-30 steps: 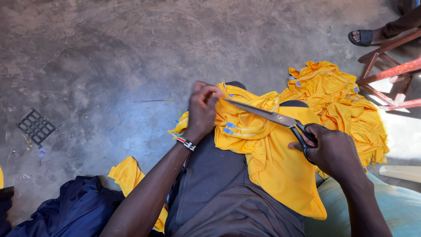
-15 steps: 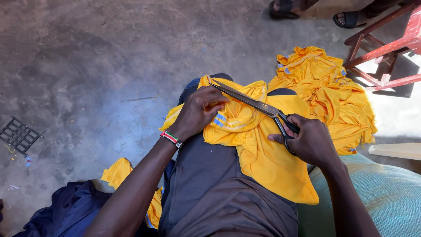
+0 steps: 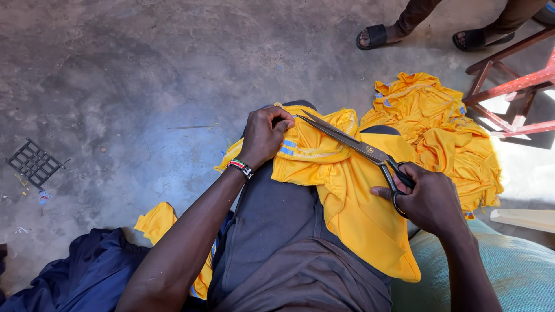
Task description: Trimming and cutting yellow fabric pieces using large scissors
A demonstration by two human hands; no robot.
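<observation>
yellow garment (image 3: 347,196) pinched by left hand (image 3: 263,136); right hand (image 3: 428,199) grips scissors (image 3: 352,144).

The scissors (image 3: 358,147) in the right hand (image 3: 430,199) are showing dull steel blades and dark, glossy handle loops. Under them, the yellow garment (image 3: 347,190) pinched by the left hand (image 3: 263,136) is looking like smooth, faintly shiny knit cloth. Beyond both hands, the concrete floor (image 3: 144,69) is lying rough and matt.

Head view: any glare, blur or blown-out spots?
Head view: sharp on the scissors and both hands, left and right; sunlit floor at right edge blown out; soft bluish sheen on the concrete at left; slight wide-angle bend at the edges.
</observation>
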